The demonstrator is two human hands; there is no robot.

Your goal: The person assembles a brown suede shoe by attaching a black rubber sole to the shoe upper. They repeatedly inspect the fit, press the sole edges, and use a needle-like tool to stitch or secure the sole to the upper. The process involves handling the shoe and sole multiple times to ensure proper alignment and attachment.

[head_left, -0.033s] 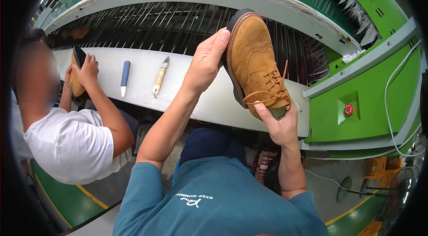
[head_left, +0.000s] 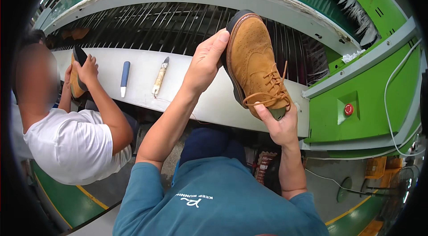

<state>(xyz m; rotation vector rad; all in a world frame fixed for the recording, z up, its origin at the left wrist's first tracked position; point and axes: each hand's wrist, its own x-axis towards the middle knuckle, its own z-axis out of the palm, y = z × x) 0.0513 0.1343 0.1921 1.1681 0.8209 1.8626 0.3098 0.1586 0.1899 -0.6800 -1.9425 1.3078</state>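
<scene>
A tan suede lace-up shoe with perforated trim and a dark sole is held up over the white ledge, toe pointing away from me. My left hand grips its sole edge on the left near the toe, thumb along the rim, the other fingers partly hidden behind. At the heel end, my right hand has its thumb at the shoe's opening, with its fingers underneath out of sight. Loose tan laces hang over the tongue and one end sticks up.
On the white ledge lie a blue-handled tool and a tape-wrapped tool with a thin wire. Metal rollers run behind. A co-worker at left holds another shoe. A red button sits on the green panel at right.
</scene>
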